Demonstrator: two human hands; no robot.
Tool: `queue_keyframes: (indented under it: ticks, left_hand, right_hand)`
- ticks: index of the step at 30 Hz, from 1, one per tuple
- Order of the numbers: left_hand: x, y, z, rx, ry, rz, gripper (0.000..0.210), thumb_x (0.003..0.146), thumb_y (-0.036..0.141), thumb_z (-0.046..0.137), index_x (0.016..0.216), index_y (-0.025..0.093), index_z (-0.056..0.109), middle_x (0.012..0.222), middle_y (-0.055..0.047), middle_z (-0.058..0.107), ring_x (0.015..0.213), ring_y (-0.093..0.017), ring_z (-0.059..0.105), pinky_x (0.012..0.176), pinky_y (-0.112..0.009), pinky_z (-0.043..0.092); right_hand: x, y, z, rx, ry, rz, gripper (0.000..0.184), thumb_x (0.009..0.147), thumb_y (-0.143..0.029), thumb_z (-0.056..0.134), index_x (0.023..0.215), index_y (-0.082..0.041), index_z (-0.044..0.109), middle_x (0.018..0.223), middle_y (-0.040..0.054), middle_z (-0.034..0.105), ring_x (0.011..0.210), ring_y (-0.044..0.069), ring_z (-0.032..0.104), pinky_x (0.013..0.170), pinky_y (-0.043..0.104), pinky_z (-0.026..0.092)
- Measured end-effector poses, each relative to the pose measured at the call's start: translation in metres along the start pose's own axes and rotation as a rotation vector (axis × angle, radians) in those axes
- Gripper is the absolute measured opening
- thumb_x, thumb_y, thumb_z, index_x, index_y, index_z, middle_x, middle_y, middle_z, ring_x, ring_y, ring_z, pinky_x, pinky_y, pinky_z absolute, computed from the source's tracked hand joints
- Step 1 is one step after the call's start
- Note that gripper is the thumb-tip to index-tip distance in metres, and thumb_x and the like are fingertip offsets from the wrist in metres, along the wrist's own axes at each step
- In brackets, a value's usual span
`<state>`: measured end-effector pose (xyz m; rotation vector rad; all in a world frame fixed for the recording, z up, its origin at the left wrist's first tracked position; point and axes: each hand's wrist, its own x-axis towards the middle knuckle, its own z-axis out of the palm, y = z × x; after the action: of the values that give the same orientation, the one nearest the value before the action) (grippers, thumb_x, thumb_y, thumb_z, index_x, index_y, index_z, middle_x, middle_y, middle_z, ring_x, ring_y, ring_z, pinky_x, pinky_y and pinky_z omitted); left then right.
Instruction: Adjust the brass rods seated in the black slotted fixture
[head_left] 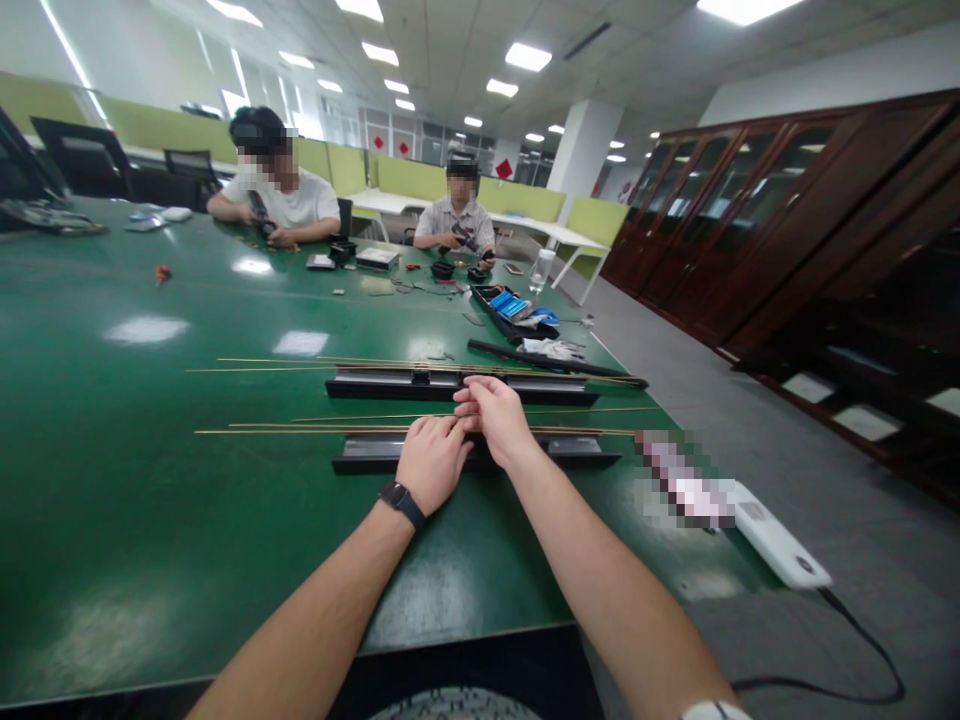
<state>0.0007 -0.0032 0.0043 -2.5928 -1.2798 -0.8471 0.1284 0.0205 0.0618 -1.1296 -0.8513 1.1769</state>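
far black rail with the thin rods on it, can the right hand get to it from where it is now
Probably yes. The right hand rests over the near black rail, and the far black rail lies just beyond it across bare green table, with only thin rods between.

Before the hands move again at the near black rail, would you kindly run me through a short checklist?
1. Left hand resting on the near black rail: ok.
2. Right hand fingertips pinched at the thin brass rods over the rail: ok.
3. How firm the grip on a rod is: cannot tell.
4. Rods lying roughly parallel along the rail: ok.
5. Far black rail apart from both hands: ok.
6. White device overhanging the green table corner: not ok.
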Motion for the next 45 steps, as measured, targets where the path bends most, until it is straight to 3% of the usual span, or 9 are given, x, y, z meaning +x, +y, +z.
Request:
queue_keyframes:
  ticks: [5, 11, 15, 21, 24, 27, 30, 41, 45]
  left_hand:
    - [0.0, 0.001, -0.002, -0.007, 0.003, 0.002, 0.025, 0.099, 0.03, 0.058, 0.122, 0.021, 0.064, 0.115, -0.008, 0.071, 0.105, -0.025, 0.064, 0.1, -0.043, 0.042]
    - [0.0, 0.0, 0.0, -0.001, 0.011, 0.006, 0.028, 0.1, 0.03, 0.057, 0.125, 0.02, 0.063, 0.117, -0.009, 0.071, 0.107, -0.026, 0.063, 0.099, -0.043, 0.043]
    - [0.0, -0.001, 0.001, -0.015, 0.01, 0.005, 0.027, 0.1, 0.029, 0.056, 0.124, 0.021, 0.063, 0.117, -0.01, 0.071, 0.107, -0.025, 0.064, 0.099, -0.043, 0.043]
    - [0.0, -0.001, 0.0, -0.003, -0.01, -0.001, 0.027, 0.1, 0.03, 0.057, 0.124, 0.021, 0.063, 0.118, -0.009, 0.071, 0.106, -0.026, 0.064, 0.1, -0.044, 0.043]
    - [0.0, -0.001, 0.0, -0.003, -0.016, -0.005, 0.028, 0.1, 0.03, 0.056, 0.126, 0.022, 0.062, 0.118, -0.009, 0.071, 0.106, -0.026, 0.064, 0.1, -0.044, 0.043]
    - [0.0, 0.0, -0.001, -0.008, -0.015, -0.013, 0.029, 0.1, 0.03, 0.056, 0.127, 0.022, 0.062, 0.118, -0.009, 0.071, 0.107, -0.026, 0.063, 0.1, -0.043, 0.043]
    - [0.0, 0.001, -0.002, -0.016, -0.01, -0.019, 0.029, 0.1, 0.03, 0.056, 0.127, 0.021, 0.061, 0.119, -0.009, 0.07, 0.108, -0.026, 0.063, 0.1, -0.043, 0.043]
    - [0.001, 0.002, -0.004, -0.023, -0.022, -0.011, 0.027, 0.1, 0.028, 0.055, 0.125, 0.021, 0.061, 0.116, -0.009, 0.07, 0.105, -0.025, 0.062, 0.1, -0.044, 0.043]
    - [0.0, 0.002, -0.004, -0.034, -0.018, -0.013, 0.028, 0.1, 0.028, 0.055, 0.127, 0.022, 0.06, 0.118, -0.01, 0.07, 0.106, -0.025, 0.062, 0.101, -0.044, 0.042]
  right_hand:
    - [-0.017, 0.014, -0.029, -0.184, 0.061, -0.298, 0.019, 0.091, -0.034, 0.062, 0.102, -0.019, 0.063, 0.077, 0.0008, 0.07, 0.054, 0.011, 0.06, 0.04, 0.019, 0.042]
    - [-0.032, 0.012, -0.07, -0.472, 0.2, -0.569, 0.022, 0.096, -0.037, 0.06, 0.108, -0.02, 0.065, 0.09, 0.0048, 0.073, 0.073, 0.016, 0.067, 0.071, 0.031, 0.055]
    - [-0.027, 0.003, -0.094, -0.636, 0.285, -0.632, 0.022, 0.095, -0.037, 0.06, 0.105, -0.019, 0.068, 0.094, 0.0075, 0.075, 0.083, 0.021, 0.07, 0.077, 0.034, 0.054]
    - [0.001, -0.017, -0.11, -0.949, 0.189, -0.469, 0.018, 0.092, -0.035, 0.061, 0.097, -0.02, 0.071, 0.091, 0.0056, 0.077, 0.083, 0.021, 0.071, 0.081, 0.033, 0.052]
    - [0.022, -0.024, -0.104, -1.216, 0.041, -0.316, 0.02, 0.093, -0.035, 0.059, 0.094, -0.021, 0.074, 0.092, 0.0057, 0.078, 0.084, 0.022, 0.071, 0.079, 0.031, 0.05]
    - [0.043, -0.023, -0.091, -1.455, -0.197, -0.162, 0.024, 0.094, -0.034, 0.057, 0.094, -0.019, 0.077, 0.1, 0.0085, 0.079, 0.093, 0.024, 0.071, 0.081, 0.031, 0.048]
    - [0.061, -0.016, -0.08, -1.56, -0.364, -0.027, 0.027, 0.094, -0.036, 0.059, 0.095, -0.017, 0.078, 0.102, 0.0103, 0.079, 0.094, 0.025, 0.071, 0.079, 0.029, 0.049]
    - [0.079, -0.002, -0.065, -1.47, -0.523, -0.08, 0.025, 0.093, -0.041, 0.066, 0.099, -0.02, 0.078, 0.105, 0.0069, 0.08, 0.093, 0.023, 0.073, 0.08, 0.027, 0.051]
    - [0.078, -0.002, -0.066, -1.502, -0.477, -0.104, 0.025, 0.092, -0.041, 0.067, 0.097, -0.02, 0.079, 0.105, 0.0084, 0.08, 0.095, 0.024, 0.073, 0.081, 0.029, 0.051]
